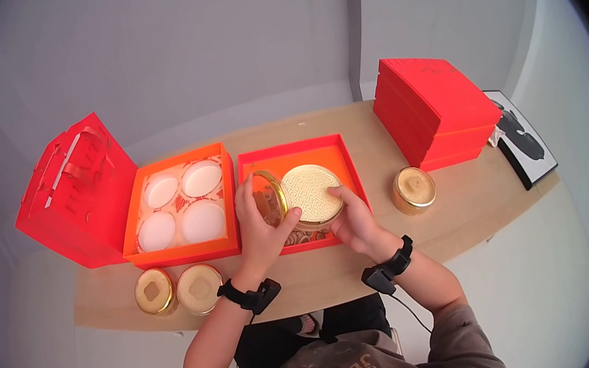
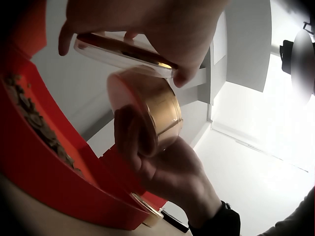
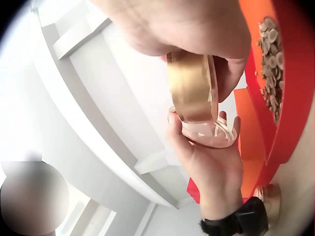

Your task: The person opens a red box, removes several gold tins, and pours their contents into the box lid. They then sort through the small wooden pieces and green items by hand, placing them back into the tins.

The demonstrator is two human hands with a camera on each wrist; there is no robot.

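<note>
Above the red box lid or tray [image 1: 357, 182] with an orange inside, both hands are raised. The left hand [image 1: 262, 231] grips a clear round lid with a gold rim [image 1: 283, 192], tilted on its side; it shows too in the left wrist view [image 2: 123, 55]. The right hand [image 1: 356, 224] holds a round jar with a patterned gold face [image 1: 311, 190], its golden side visible in the right wrist view [image 3: 189, 88]. Lid and jar are close together; whether they touch I cannot tell. Brown round slices [image 3: 271, 64] lie in the tray below.
Left of the tray, an orange-red box [image 1: 235, 243] has several round white recesses. Beyond it stands a red bag [image 1: 92, 193]. Gold-lidded jars [image 1: 154, 292] [image 1: 200, 288] sit at the front left, another jar [image 1: 413, 190] at right, near stacked red boxes [image 1: 441, 111] and a framed picture [image 1: 526, 139].
</note>
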